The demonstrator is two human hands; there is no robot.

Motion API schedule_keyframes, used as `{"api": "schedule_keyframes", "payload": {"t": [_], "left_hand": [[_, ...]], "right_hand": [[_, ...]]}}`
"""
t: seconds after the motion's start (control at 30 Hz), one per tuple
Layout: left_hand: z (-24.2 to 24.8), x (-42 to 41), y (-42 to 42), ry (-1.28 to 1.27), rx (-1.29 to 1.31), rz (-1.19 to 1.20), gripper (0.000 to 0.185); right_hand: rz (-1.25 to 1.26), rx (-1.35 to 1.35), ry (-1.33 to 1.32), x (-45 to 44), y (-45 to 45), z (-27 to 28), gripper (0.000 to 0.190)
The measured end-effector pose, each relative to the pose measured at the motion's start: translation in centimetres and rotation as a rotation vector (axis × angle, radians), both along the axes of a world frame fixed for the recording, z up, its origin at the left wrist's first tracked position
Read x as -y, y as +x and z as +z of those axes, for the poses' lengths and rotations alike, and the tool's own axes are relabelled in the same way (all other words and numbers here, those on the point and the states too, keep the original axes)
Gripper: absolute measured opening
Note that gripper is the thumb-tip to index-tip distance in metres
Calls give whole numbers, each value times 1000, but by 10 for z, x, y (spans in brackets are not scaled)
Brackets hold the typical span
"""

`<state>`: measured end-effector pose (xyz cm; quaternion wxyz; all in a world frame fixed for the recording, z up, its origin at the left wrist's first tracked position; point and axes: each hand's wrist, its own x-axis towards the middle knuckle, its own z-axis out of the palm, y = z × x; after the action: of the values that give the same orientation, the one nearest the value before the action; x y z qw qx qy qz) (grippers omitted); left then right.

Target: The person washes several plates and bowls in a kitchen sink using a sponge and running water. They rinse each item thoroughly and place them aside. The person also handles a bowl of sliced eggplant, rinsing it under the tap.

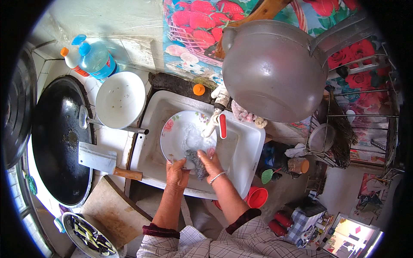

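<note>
A white plate with a floral rim [174,142] is tilted under the spout of the white tap [211,127], inside a white sink [251,154]. Water pools and bubbles on the plate. My left hand [178,171] grips the plate's near edge, thumb on top. In my right hand [209,164] is a grey scouring pad [197,165], pressed on the plate's near rim. A silver bangle [217,177] is on my right wrist. The tap's red lever [222,125] points towards me.
Left of the sink are a white bowl [120,100], a cleaver [100,156], a metal-handled spatula [113,125], a black wok [64,142] and a cutting board [113,209]. A large grey pot [274,69] hangs above the sink's right side. A wire rack [358,115] stands farther right.
</note>
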<state>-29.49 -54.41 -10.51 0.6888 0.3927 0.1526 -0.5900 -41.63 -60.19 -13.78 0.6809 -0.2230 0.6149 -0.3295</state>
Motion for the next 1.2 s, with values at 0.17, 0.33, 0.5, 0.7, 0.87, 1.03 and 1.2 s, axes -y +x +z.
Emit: {"api": "schedule_keyframes", "payload": {"t": [0.17, 0.33, 0.5, 0.7, 0.87, 1.03, 1.2], "left_hand": [[-2, -2, 0, 23, 63, 60, 54], [4, -11, 9, 55, 124, -119, 52], [15, -15, 49, -6, 213, -429, 52], [25, -16, 3, 91, 214, -325, 56], [1, -16, 5, -6, 420, -351, 52], [7, -21, 41, -9, 320, -520, 58], [-9, -38, -6, 58, 236, -290, 65]], "right_hand": [[21, 61, 27, -18, 27, 25, 63], [180, -389, -168, -3, -10, -31, 53], [444, -329, -468, 66, -42, -20, 38], [-46, -236, 2, -2, -12, -12, 47], [25, -297, -192, 11, -9, 8, 36], [375, -556, -329, 34, -23, 30, 33], [69, -401, -215, -22, -27, -30, 34]]}}
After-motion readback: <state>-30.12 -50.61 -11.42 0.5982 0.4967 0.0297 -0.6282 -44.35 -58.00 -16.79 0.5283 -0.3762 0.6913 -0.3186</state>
